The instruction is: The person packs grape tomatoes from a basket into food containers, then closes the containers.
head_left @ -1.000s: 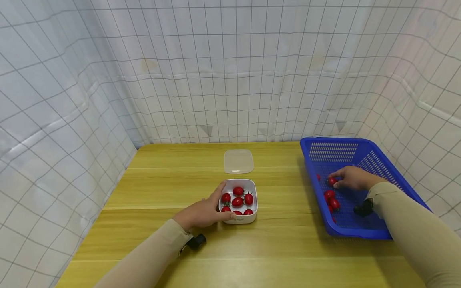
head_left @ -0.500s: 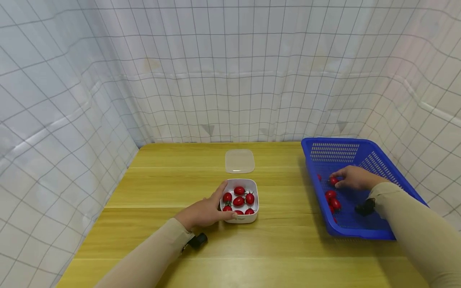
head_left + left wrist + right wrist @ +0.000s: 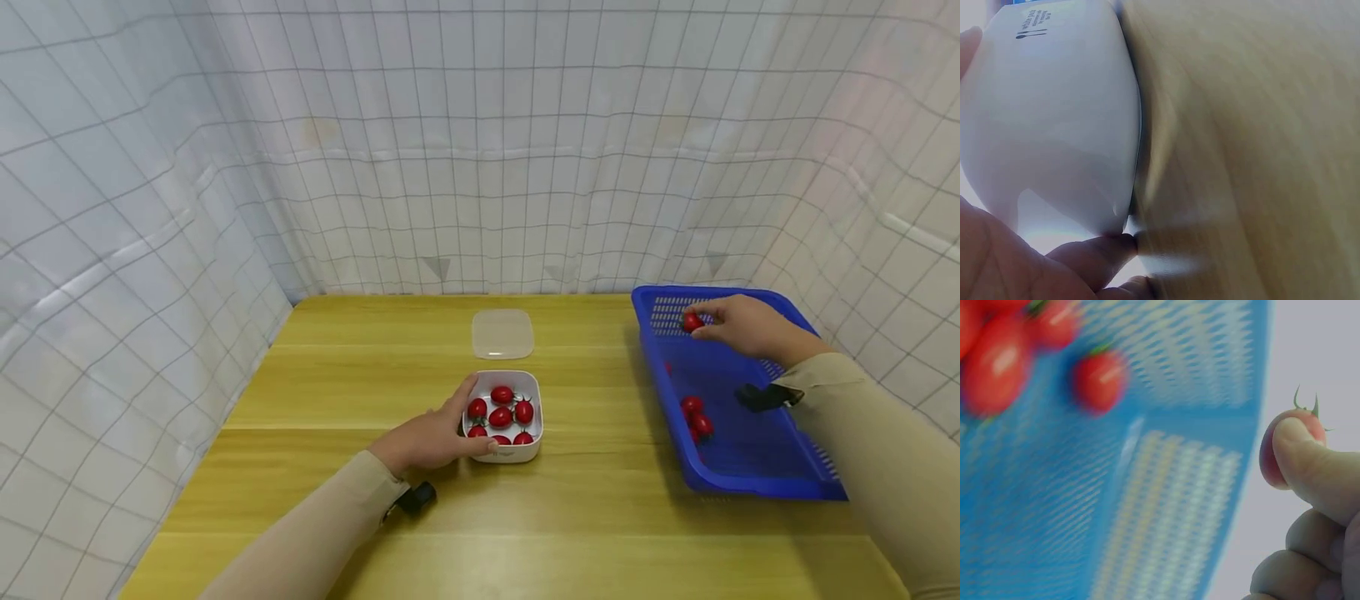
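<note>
Right hand [image 3: 742, 327] raised over the far end of the blue basket [image 3: 750, 475], pinching one cherry tomato [image 3: 692, 322] between thumb and fingers; stem visible in the right wrist view; tomato held clear of the basket floor; loose tomatoes [image 3: 694, 415] lie near the basket's left wall. Left hand [image 3: 427, 437] grips the left side of the white container [image 3: 517, 452], fingers curled against its wall; container sits mid-table, holding several tomatoes [image 3: 501, 412]. Clear lid [image 3: 502, 333] lies flat just behind it, toward the table's far edge; basket stands at the right edge of the wooden table [image 3: 585, 517].
</note>
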### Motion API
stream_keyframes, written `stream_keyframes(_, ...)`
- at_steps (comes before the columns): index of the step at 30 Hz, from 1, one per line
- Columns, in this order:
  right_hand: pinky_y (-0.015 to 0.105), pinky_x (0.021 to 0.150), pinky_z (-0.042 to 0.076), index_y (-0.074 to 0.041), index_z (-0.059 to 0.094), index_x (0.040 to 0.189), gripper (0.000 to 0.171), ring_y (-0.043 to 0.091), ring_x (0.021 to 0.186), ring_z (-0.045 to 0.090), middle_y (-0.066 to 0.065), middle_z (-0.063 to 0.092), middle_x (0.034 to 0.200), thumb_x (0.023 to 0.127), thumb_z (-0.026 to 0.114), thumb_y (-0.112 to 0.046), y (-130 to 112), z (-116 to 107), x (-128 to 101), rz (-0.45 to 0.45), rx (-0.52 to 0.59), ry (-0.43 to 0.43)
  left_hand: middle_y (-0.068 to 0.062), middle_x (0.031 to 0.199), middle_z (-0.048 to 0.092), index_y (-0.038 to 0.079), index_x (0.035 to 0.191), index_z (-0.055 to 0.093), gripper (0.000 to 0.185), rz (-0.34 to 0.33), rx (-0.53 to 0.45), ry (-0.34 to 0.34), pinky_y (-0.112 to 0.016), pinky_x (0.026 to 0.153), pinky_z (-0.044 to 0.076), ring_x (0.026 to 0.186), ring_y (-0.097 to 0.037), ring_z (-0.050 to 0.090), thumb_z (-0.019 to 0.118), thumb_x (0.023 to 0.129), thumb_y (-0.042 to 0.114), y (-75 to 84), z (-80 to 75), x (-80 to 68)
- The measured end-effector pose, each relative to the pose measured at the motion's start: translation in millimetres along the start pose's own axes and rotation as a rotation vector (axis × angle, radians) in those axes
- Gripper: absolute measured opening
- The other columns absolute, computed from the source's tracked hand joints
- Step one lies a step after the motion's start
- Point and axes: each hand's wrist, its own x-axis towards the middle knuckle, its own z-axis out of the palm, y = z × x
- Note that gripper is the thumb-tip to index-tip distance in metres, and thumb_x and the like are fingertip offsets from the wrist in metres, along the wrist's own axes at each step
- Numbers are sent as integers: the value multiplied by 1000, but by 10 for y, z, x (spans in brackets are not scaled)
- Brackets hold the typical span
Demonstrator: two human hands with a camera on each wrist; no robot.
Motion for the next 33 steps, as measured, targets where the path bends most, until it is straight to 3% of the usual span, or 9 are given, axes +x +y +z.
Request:
stream_keyframes(1, 29, 50, 31, -2, 59, 148, 49, 10, 49, 30, -8, 35, 56, 105, 65, -24, -92, -38, 7, 2, 17, 0, -12, 169, 38, 36, 171, 1, 114, 1, -6, -1, -54, 115, 43, 138, -31, 54, 75, 88, 63, 2, -2, 4)
stream_keyframes(8, 30, 55, 31, -8, 61, 148, 48, 10, 50, 30, -9, 31, 57, 103, 69, -25, -900, -48, 142, -116, -10, -20, -12, 170, 36, 36, 170, 0, 116, 7, 21, -2, -54, 116, 43, 138, -31, 54, 74, 87, 67, -3, -13, 30)
stream_keyframes(11, 31, 60, 35, -10, 65, 145, 46, 10, 54, 36, -9, 49, 63, 102, 71, -23, -1227, 76, 237, -184, -29, -60, -13, 169, 36, 37, 170, 0, 116, 3, 20, -3, -55, 117, 41, 138, -33, 54, 75, 86, 67, -6, -12, 29)
stream_keyframes(14, 31, 67, 44, -12, 68, 141, 41, 10, 67, 51, -6, 72, 88, 101, 72, -22, -1503, 231, 325, -254, -31, -110, -13, 169, 37, 38, 170, 0, 116, -1, 14, -1, -55, 117, 41, 137, -33, 54, 75, 86, 66, -9, -11, 26)
stream_keyframes(15, 30, 70, 47, -12, 68, 140, 40, 10, 73, 55, -4, 75, 98, 101, 72, -21, -1583, 284, 349, -273, -30, -128, -13, 169, 37, 38, 170, 0, 116, -2, 8, -1, -55, 117, 41, 138, -33, 54, 76, 86, 66, -11, -11, 25)
stream_keyframes(18, 29, 73, 49, -15, 70, 139, 38, 11, 80, 59, -3, 77, 107, 101, 72, -21, -1798, 437, 404, -330, -39, -175, -13, 169, 36, 38, 170, 0, 116, -4, 3, -2, -56, 118, 40, 140, -34, 52, 75, 87, 65, -19, -9, 22)
stream_keyframes(23, 29, 70, 47, -15, 70, 140, 38, 11, 74, 54, -5, 72, 95, 102, 71, -21, -2081, 620, 432, -422, -67, -242, -14, 169, 37, 37, 170, -1, 115, -19, 0, -12, -59, 118, 40, 141, -38, 52, 74, 88, 63, -27, -6, 21)
stream_keyframes(29, 33, 84, 55, -13, 67, 143, 42, 11, 87, 61, -4, 76, 112, 102, 71, -20, -2228, 753, 432, -466, -66, -284, -14, 169, 36, 37, 170, -2, 113, -21, 18, -15, -59, 118, 40, 142, -39, 52, 73, 89, 64, -14, -17, 17)
stream_keyframes(33, 30, 79, 53, -13, 67, 143, 43, 11, 82, 59, -5, 75, 109, 101, 73, -19, -2248, 802, 428, -478, -39, -295, -14, 168, 39, 36, 170, -2, 114, -17, 8, -17, -56, 115, 43, 135, -35, 56, 73, 90, 63, -16, -19, 16)
